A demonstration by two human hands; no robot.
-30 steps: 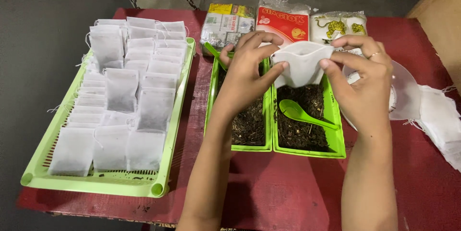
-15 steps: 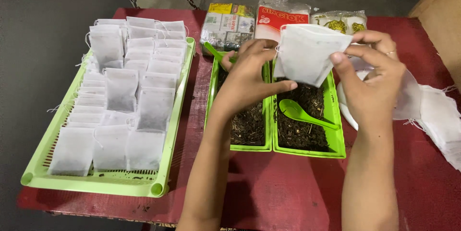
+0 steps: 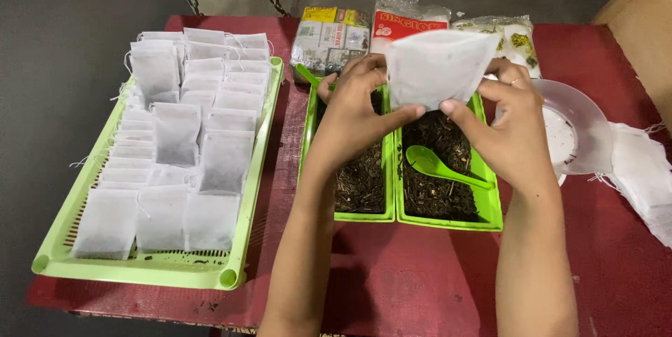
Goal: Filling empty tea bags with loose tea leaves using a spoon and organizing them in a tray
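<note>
bag: white filter pouch, held up in the air over the far end of the two green trays, betw. both hands. Roughly rectangular, long axis runs left-right w/ a slight tilt, right top corner highest. Flat face toward the camera; which edge is the mouth, can't tell.
left hand: left hand pinches the pouch's lower left edge, thumb in front, fingers behind. Grip clenched on the pouch.
right hand: right hand pinches lower right part, thumb in front, ring on one finger. Grip also clenched on the pouch.
trays under hands: two narrow green trays side by side, touching, both w/ dark dried leaf mix. Green spoon lies in the right one, bowl to the left, handle to the right. Second green handle sticks out at far left corner of the left tray.
big tray: light green slotted tray at left of the surface, packed w/ rows of filled white pouches, overlapping.
packs: three at far edge, just behind the trays: left one boxy, yellow top w/ grey-white panels; middle clear bag w/ red label; right clear bag w/ green-yellow print.
right side: clear plastic bowl near right hand; pile of empty white pouches beside it.
surface: dark red surface.
</note>
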